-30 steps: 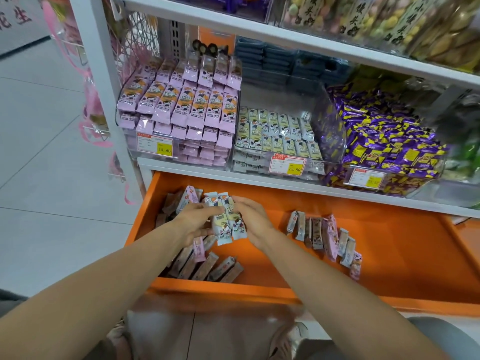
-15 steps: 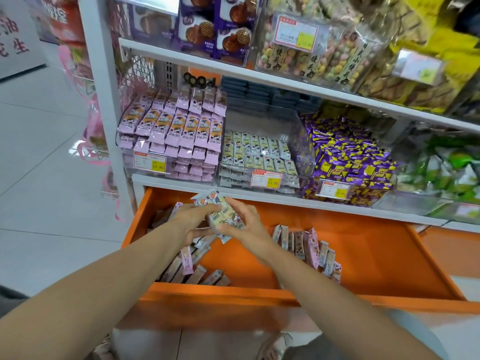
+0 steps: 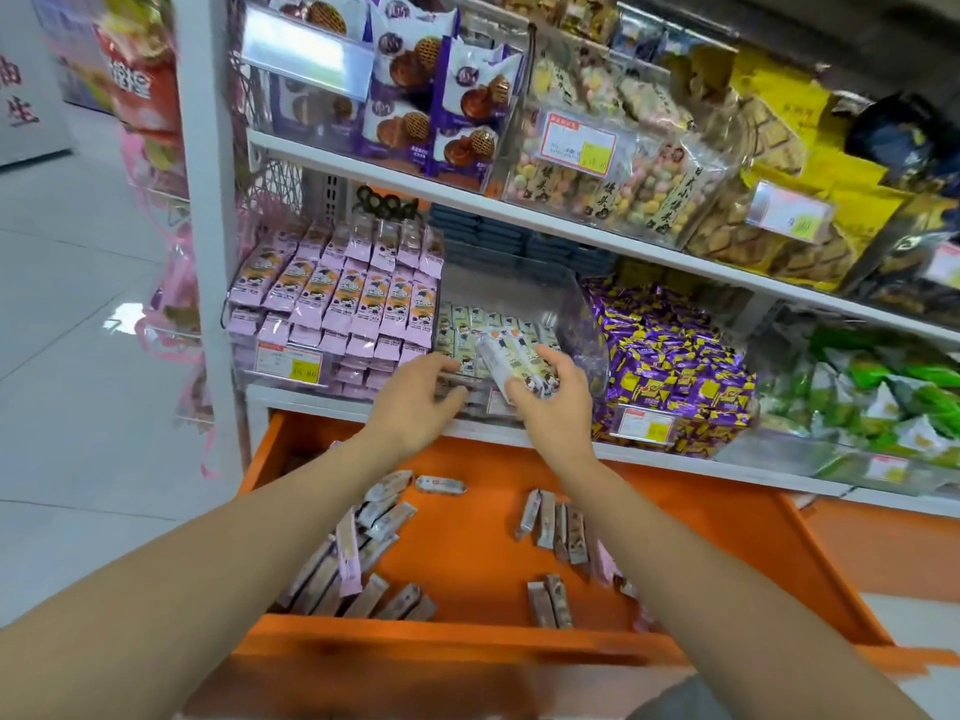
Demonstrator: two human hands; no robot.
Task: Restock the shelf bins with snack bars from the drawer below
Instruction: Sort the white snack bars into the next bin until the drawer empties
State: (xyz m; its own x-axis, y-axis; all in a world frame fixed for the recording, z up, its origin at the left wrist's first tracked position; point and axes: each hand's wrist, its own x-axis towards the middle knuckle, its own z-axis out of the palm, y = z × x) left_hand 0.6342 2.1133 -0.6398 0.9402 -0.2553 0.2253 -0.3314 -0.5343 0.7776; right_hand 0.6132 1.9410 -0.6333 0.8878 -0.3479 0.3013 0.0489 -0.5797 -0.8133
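The right grip (image 3: 556,407) pinches a bundle of cream-wrapped snack bars (image 3: 511,363) over the front rim of the clear plastic middle bin (image 3: 584,317), whose rear half is open room. The left grip (image 3: 421,402) is just beside it at the same rim, fingers loosely spread. Below, the orange metal drawer (image 3: 467,543) stands pulled out, with loose wrapped bars (image 3: 353,558) along its left edge.

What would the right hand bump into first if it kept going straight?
The right hand, gripping a bundle of pale snack bars, would likely meet the cream-wrapped bars lying in the clear plastic bin; depth is unclear.
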